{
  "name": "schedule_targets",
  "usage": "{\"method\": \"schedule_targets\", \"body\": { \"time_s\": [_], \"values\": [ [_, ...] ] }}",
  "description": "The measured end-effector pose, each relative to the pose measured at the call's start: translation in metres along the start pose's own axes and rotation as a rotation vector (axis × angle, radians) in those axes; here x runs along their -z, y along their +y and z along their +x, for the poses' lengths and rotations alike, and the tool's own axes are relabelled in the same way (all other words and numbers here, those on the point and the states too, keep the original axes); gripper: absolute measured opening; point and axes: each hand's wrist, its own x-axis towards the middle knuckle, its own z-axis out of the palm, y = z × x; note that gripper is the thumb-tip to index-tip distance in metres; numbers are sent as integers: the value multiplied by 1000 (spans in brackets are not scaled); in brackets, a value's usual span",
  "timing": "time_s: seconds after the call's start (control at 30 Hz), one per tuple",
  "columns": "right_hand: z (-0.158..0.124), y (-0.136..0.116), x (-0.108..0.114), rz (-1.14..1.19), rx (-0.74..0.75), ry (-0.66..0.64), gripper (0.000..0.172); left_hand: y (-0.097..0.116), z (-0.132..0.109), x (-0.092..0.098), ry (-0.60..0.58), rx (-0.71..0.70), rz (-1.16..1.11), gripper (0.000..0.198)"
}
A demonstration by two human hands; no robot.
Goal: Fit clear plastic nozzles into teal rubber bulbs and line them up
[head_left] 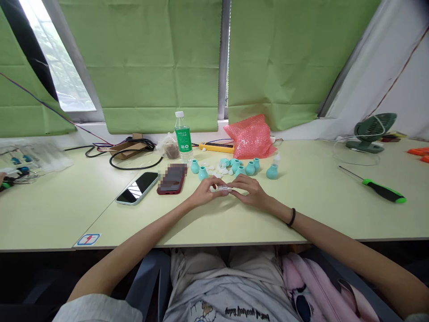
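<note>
My left hand (207, 192) and my right hand (250, 191) meet over the table, both closed on a small clear-and-white plastic piece (224, 188). It lies sideways between the fingertips; its exact kind is too small to make out. Just beyond the fingers stand several turquoise rubber bulbs (250, 168) with open necks. One bulb (272, 171) to the right has a translucent tip on top. Small white pieces (214, 172) lie scattered among the bulbs, partly hidden behind my left hand.
Left of my hands lie a red-cased phone (171, 180) and a light-cased phone (138, 188). Behind are a water bottle (183, 138), a pink bubble-wrap bag (251, 137) and black cable (134, 168). A screwdriver (382, 189) and green fan (372, 132) are right; another person's hand (2, 178) shows far left.
</note>
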Motion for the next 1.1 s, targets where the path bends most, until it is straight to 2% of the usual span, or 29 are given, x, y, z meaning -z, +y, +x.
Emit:
{"method": "schedule_targets", "body": {
  "time_s": [0.1, 0.2, 0.37, 0.43, 0.53, 0.67, 0.77, 0.87, 1.0, 1.1],
  "values": [
    [-1, -2, 0, -2, 17, 4, 23, 1, 0, 0, 11, 17, -16, 26],
    [0, -2, 2, -32, -10, 49, 34, 1, 0, -1, 27, 20, -25, 26],
    [3, 15, 11, -241, -236, 201, 51, -2, -1, -3, 165, 46, -7, 28],
    [4, 25, 13, -361, -334, 219, 54, -3, -1, -3, 183, 60, -5, 29],
    [2, 38, 9, -470, -448, 126, 58, -3, -1, -4, 176, 67, -8, 29],
    [-2, 46, 4, -475, -473, -49, 41, -2, 1, -6, 174, 83, -68, 29],
    [-1, 41, 4, -351, -468, 15, 31, 0, 1, -7, 162, 49, -123, 27],
    [4, 26, 4, -5, -486, 101, 29, 3, 0, -6, 162, -8, -140, 26],
    [10, 3, 0, 472, -538, 80, 31, 4, 0, -6, 99, -18, -189, 28],
    [10, -8, -1, 548, -533, 66, 33, 2, 1, -7, 22, 35, -263, 32]
  ]
}}
